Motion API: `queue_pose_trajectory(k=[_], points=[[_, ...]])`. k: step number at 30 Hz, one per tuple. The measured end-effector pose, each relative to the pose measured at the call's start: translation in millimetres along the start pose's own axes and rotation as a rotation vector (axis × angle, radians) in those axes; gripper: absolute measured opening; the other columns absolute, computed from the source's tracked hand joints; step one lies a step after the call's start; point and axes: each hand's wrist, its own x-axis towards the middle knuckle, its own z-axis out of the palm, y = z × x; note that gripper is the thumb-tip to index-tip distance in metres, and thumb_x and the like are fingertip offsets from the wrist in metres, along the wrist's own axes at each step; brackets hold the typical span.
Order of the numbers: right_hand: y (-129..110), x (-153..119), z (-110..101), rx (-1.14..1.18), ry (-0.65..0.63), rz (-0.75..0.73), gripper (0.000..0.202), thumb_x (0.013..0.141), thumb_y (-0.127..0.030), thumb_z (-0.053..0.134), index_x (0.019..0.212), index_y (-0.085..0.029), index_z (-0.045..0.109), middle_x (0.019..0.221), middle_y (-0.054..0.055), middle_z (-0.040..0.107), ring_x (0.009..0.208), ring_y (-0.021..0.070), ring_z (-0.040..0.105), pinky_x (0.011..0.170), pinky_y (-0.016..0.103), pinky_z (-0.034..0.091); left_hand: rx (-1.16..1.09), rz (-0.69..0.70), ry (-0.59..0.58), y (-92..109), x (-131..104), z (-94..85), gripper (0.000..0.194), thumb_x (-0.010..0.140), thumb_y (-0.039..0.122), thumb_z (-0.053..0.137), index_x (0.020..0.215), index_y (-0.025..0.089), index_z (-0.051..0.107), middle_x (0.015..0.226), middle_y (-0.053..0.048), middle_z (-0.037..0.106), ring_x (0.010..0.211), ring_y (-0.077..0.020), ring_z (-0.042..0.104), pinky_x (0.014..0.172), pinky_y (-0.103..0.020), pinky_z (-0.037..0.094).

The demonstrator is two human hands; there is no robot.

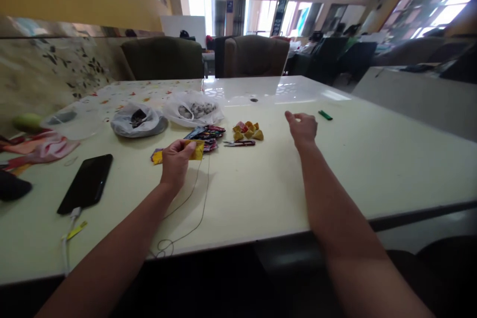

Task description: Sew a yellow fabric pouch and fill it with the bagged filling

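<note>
Thread [205, 198] meets table edge [223, 246]; left hand [176, 161], right hand [303, 129] well apart.

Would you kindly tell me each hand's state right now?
Left hand: closed, holding a yellow piece.
Right hand: closed; whether it holds anything cannot be told.

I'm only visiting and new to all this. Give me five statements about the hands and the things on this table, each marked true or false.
1. The left hand holds a small yellow piece. True.
2. The right hand is spread open and flat. False: its fingers are curled in.
3. A white cable is plugged into the phone. True.
4. The green item lies to the left of the phone. False: it lies to the right of the right hand.
5. The snips lie on the near side of the folded yellow pieces. True.
</note>
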Motion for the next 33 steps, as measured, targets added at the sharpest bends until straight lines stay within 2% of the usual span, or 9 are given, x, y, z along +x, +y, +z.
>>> queue_pose_trajectory(k=[3,6,8,11,14,17,19,25,33], points=[[-30,-22,13,0.270,-0.133,-0.008,0.027,0.082,-0.041,0.067,0.083,-0.015,0.073,0.078,0.008,0.068,0.076,0.0203,0.061,0.073,0.036,0.049,0.032,0.011,-0.026,0,-2,0.3,0.023,0.066,0.033,0.081,0.073,0.014,0.070,0.066,0.001,0.066,0.061,-0.0106,0.057,0.062,-0.024,0.049],[-69,-62,24,0.564,-0.501,-0.160,0.024,0.081,-0.039,0.069,0.079,-0.015,0.072,0.074,0.005,0.068,0.071,0.0172,0.060,0.068,0.031,0.047,0.093,0.022,-0.077,1,-6,1.3,0.021,0.069,0.033,0.079,0.074,0.014,0.070,0.066,0.001,0.065,0.061,-0.0105,0.056,0.062,-0.023,0.047],[-94,-91,26,0.621,-0.634,-0.322,0.022,0.082,-0.038,0.069,0.076,-0.016,0.071,0.072,0.003,0.066,0.072,0.0162,0.059,0.070,0.030,0.045,0.147,0.036,-0.126,1,-10,2.7,0.020,0.072,0.032,0.077,0.075,0.014,0.071,0.068,0.000,0.066,0.063,-0.0109,0.056,0.062,-0.023,0.046],[-118,-127,23,0.624,-0.775,-0.403,0.017,0.084,-0.033,0.068,0.083,-0.017,0.071,0.076,0.002,0.068,0.070,0.0145,0.057,0.067,0.028,0.043,0.203,0.056,-0.199,1,-17,6.2,0.018,0.074,0.032,0.077,0.078,0.015,0.072,0.071,0.000,0.067,0.065,-0.0114,0.057,0.064,-0.024,0.046],[-126,-144,20,0.603,-0.767,-0.416,0.008,0.084,-0.023,0.066,0.079,-0.016,0.066,0.074,0.001,0.067,0.069,0.0134,0.056,0.066,0.027,0.041,0.218,0.051,-0.244,2,-23,9.6,0.021,0.075,0.034,0.078,0.079,0.015,0.073,0.073,-0.001,0.068,0.067,-0.0120,0.057,0.065,-0.024,0.046],[-125,-144,17,0.585,-0.727,-0.429,0.003,0.087,-0.019,0.062,0.085,-0.018,0.064,0.070,-0.001,0.063,0.065,0.0128,0.054,0.065,0.026,0.041,0.164,0.004,-0.274,2,-26,11.1,0.026,0.075,0.038,0.079,0.084,0.015,0.076,0.081,-0.003,0.072,0.073,-0.0139,0.061,0.070,-0.026,0.049],[-123,-139,13,0.562,-0.693,-0.439,0.004,0.088,-0.017,0.061,0.089,-0.018,0.064,0.067,-0.002,0.061,0.062,0.0128,0.053,0.065,0.027,0.040,0.111,-0.041,-0.264,1,-25,10.9,0.029,0.073,0.040,0.081,0.086,0.015,0.077,0.084,-0.005,0.074,0.076,-0.0151,0.063,0.074,-0.027,0.050],[-125,-134,4,0.545,-0.575,-0.547,0.013,0.086,-0.014,0.064,0.074,-0.018,0.065,0.077,0.001,0.061,0.070,0.0143,0.054,0.068,0.028,0.041,0.053,-0.092,-0.199,0,-22,9.3,0.027,0.071,0.038,0.082,0.085,0.015,0.078,0.081,-0.005,0.075,0.074,-0.0145,0.062,0.073,-0.027,0.049],[-125,-141,10,0.539,-0.591,-0.543,0.011,0.086,-0.011,0.066,0.077,-0.016,0.068,0.076,0.001,0.061,0.067,0.0120,0.053,0.063,0.026,0.039,0.059,-0.093,-0.244,4,-26,11.3,0.023,0.074,0.035,0.079,0.087,0.016,0.079,0.084,-0.005,0.075,0.080,-0.0163,0.064,0.077,-0.029,0.050]])
